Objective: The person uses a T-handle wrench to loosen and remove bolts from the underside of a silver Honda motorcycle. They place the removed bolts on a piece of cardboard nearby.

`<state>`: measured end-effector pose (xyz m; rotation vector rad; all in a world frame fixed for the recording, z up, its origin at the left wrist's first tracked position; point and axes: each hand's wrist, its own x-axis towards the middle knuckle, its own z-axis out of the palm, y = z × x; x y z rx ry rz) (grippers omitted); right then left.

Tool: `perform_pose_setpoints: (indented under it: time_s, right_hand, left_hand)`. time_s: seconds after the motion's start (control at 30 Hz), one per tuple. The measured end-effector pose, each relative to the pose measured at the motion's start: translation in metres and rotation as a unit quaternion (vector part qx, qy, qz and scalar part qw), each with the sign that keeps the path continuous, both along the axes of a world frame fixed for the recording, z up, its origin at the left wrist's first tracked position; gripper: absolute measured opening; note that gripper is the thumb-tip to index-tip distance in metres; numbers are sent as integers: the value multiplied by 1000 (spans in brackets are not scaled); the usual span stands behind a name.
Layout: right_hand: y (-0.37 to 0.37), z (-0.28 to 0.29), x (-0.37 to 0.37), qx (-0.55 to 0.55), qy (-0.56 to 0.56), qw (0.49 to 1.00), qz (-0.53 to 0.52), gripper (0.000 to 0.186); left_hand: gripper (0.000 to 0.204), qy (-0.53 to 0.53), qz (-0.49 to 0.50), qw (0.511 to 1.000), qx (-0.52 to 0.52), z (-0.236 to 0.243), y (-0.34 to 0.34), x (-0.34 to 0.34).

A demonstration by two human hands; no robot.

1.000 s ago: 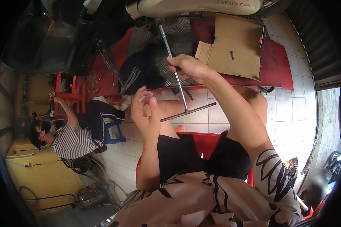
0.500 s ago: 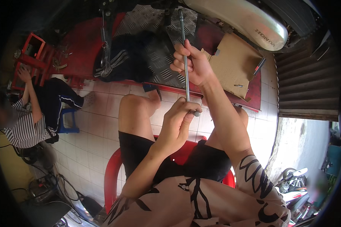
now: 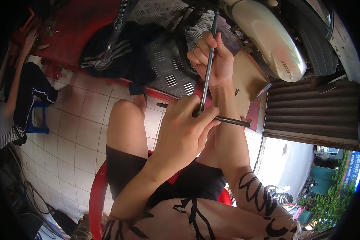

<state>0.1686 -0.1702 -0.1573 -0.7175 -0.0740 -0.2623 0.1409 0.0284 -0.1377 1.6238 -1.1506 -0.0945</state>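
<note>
A long steel T-handle wrench slants upward in front of me. My left hand is closed round the joint of its shaft and crossbar, and both ends of the bar stick out past the fingers. Farther up, my right hand has its fingers curled round the shaft. The shaft's far end reaches the dark lower parts of the motorcycle; whether it sits on a bolt I cannot tell. Close by on the right is the motorcycle's silver-white cover.
Below the motorcycle lies a red platform with a metal tread plate, a dark cloth and a flattened cardboard box. I sit on a red chair. A co-worker's arm is at left, near a blue stool.
The wrench has tilted right and its crossbar now lies crosswise in view. My left hand has shifted onto the joint. The view has swung right; the right hand still holds the shaft.
</note>
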Motion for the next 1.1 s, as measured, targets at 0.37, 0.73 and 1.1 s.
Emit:
perform_pose_setpoints:
  time_s: [0.37, 0.73, 1.1]
  right_hand:
    - [5, 7, -3, -26, -29, 999, 21, 39]
    - [13, 18, 12, 52, -75, 994, 61, 33]
    - [16, 24, 9, 19, -79, 997, 19, 30]
  left_hand:
    - [23, -63, 14, 998, 12, 4, 10, -4]
    - [22, -183, 53, 978, 89, 42, 27, 17]
    - [10, -181, -6, 979, 90, 56, 30, 35]
